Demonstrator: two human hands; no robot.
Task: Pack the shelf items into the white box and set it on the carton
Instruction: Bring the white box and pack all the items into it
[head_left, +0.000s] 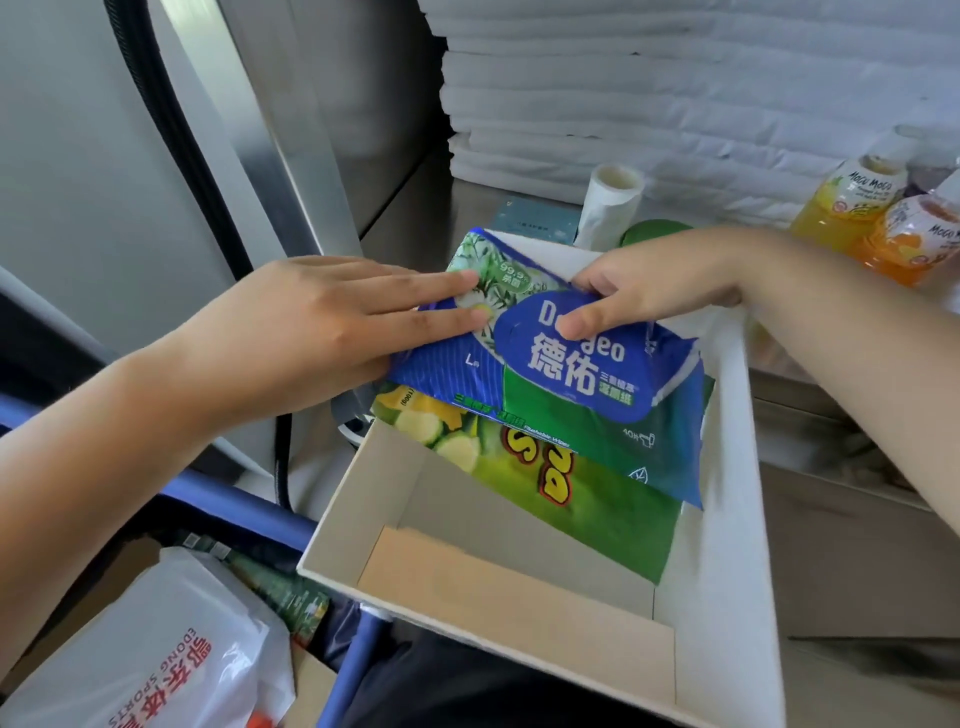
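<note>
Nearest, lower left: white bag (171, 639) with red print, lying in what may be the carton (111, 577), though too little of it in view to be sure. Next, left hand (322, 322), fingers straight and flat, pressing on the left end of the wipes pack (571, 395). Pack tilted over the far-left corner of the white box (727, 519), one end propped on the rim, the rest resting on a green chips bag (587, 509) already inside. Soft and pliable, probably fairly heavy from the wet contents. Slick film, so likely to slide under flat fingers. No risk of breakage, but capable of crushing the chips beneath if pushed hard. Best taken at the crimped ends or across the short width. Right hand (654, 291) pinching the pack's far edge, fingers curled over it. Further right, juice bottles (852, 202) on the shelf (410, 228), not yet packed.
</note>
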